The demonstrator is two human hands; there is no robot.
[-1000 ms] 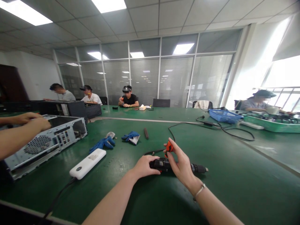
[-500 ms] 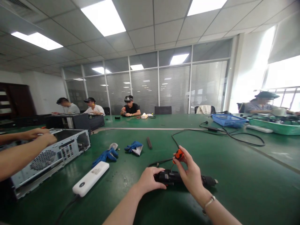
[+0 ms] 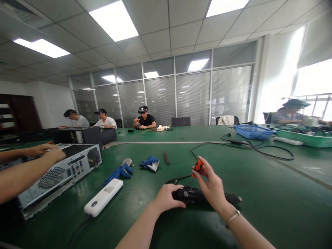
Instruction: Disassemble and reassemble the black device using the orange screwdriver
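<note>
A black cylindrical power tool (image 3: 192, 195) lies on the green table (image 3: 259, 193) in front of me. My left hand (image 3: 167, 200) is closed on its rear end and presses it down. My right hand (image 3: 211, 186) pinches a small screwdriver with an orange handle (image 3: 198, 165), held upright with its tip down on the tool's body. A black cord (image 3: 176, 179) runs off from the tool towards the left.
To my left a co-worker's two hands (image 3: 48, 152) rest on an open grey computer case (image 3: 64, 169). A white power strip (image 3: 103, 197), blue gloves (image 3: 119, 171) and a short dark bar (image 3: 166, 157) lie nearby. Blue basket (image 3: 252, 131), green tray (image 3: 303, 138) and cables sit far right. Several people sit at the far end.
The view tilted upward, so everything sits lower in the frame. My hands keep their hold on the tool and the screwdriver; the screwdriver has shifted only slightly.
</note>
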